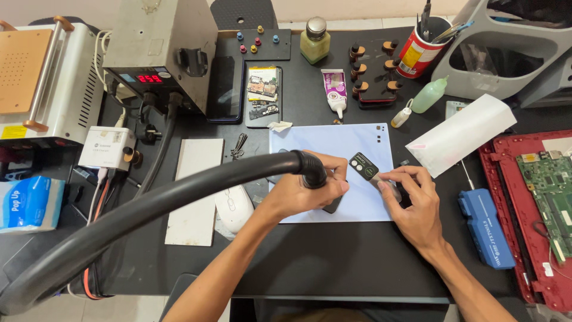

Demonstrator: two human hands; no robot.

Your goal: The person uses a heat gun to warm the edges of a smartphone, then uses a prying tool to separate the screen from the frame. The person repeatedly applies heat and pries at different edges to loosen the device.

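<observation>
Bright, even overhead light; soft shadows under the hands; sharp centre, wide-angle bending at edges, near thick black hose [149, 206] slightly blurred.

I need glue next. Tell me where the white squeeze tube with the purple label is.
In the head view, the white glue tube lies at the back middle of the black bench, just beyond the pale blue mat, between the green glass bottle and the black holder rack.

Both forearms reach forward, left hand [307, 188] curled in a fist, right hand [411, 200] pinching with its fingers [387, 177].
</observation>
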